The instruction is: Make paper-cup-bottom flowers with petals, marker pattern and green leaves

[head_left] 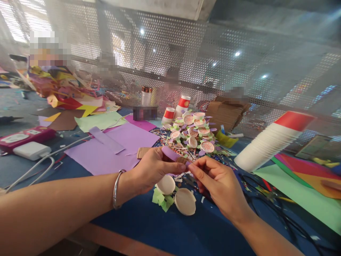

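Observation:
My left hand (153,169) and my right hand (217,183) meet over the blue table (149,220), both pinching a curled strip of purple paper (172,153). The left thumb and fingers wrap one end; the right fingertips pinch the other end. Just below the hands lie two round white paper discs (183,201) with green paper bits (161,197). Behind the hands stands a heap of finished paper flowers on sticks (194,137). A metal bangle sits on my left wrist.
Purple paper sheets (117,145) lie at left, with a white charger and cable (32,151) and a pink case (25,135). A tipped stack of red-rimmed paper cups (271,140) lies right, above green and coloured sheets (301,185). Glue bottles (176,108), cardboard and a perforated screen stand behind.

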{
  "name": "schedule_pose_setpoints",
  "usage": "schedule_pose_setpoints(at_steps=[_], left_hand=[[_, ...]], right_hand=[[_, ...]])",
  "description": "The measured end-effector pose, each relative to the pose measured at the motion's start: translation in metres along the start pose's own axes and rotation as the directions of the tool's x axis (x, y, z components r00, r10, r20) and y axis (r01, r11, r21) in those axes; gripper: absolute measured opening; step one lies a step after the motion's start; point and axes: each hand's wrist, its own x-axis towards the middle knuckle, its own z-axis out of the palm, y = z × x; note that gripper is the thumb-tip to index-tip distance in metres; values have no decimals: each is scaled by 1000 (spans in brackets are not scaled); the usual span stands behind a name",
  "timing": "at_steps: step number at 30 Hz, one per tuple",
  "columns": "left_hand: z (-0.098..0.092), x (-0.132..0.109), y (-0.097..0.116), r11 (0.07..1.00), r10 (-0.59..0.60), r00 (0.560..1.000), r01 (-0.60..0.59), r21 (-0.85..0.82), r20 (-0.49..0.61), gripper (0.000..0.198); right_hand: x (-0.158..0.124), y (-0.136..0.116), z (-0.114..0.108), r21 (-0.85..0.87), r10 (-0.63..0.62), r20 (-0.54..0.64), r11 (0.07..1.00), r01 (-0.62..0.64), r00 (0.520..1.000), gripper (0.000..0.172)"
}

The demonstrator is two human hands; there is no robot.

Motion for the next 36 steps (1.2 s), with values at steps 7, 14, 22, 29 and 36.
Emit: schedule_pose_setpoints(at_steps=[7, 14, 22, 29, 36], left_hand=[[2, -1, 2, 998, 13, 1000, -14, 55, 18, 36], [0, -2, 0, 998, 32, 997, -35, 49, 63, 35], [4, -3, 2, 999, 17, 997, -19, 37, 77, 31], [2, -2, 1, 998, -38, 997, 34, 59, 66, 30], [-8, 2, 6, 971, -235, 972, 235, -29, 27, 52]], right_hand=[[-1, -4, 2, 2, -56, -1, 998, 56, 998, 30], [-2, -4, 3, 10, -42, 16, 999, 42, 999, 28], [-3, -6, 3, 26, -50, 20, 998, 49, 999, 26], [-3, -6, 4, -2, -83, 4, 997, 83, 997, 27], [-2, 0, 1, -311, -344, -39, 897, 315, 938, 16]])
